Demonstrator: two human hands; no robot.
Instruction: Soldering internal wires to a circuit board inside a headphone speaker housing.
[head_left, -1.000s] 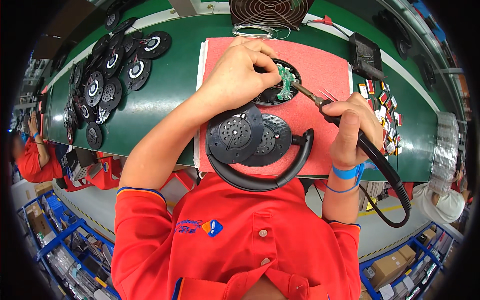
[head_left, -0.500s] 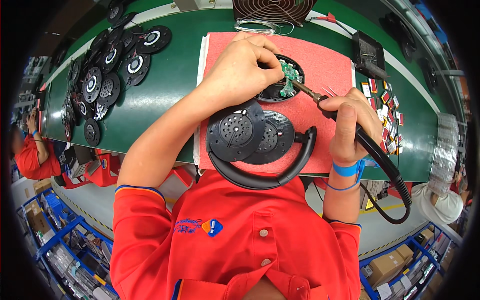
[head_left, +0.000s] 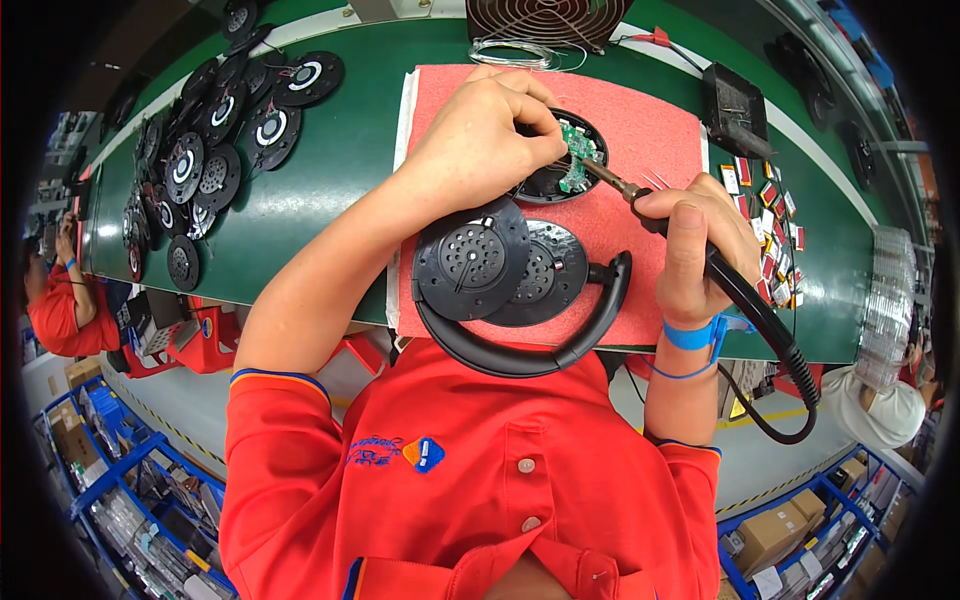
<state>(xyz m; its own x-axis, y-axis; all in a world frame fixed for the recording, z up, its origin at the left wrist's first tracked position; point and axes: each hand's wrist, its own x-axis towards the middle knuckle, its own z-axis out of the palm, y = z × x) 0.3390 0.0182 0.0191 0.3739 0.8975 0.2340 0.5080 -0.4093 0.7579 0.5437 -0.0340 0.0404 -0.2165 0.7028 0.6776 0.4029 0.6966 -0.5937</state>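
red mat (head_left: 640, 150), green circuit board (head_left: 574, 150)

brown cartons (head_left: 775, 535) lower right | cartons (head_left: 68, 425) lower left

the left hand (head_left: 480, 140) hides part of the open earcup (head_left: 560, 175) beneath it.

An electronics assembly line in a factory. A green conveyor belt (head_left: 330, 170) carries black speaker parts (head_left: 215, 150) at ten o'clock. Red-shirted workers (head_left: 60, 310) sit alongside, with stock racks (head_left: 110, 470) at seven o'clock.
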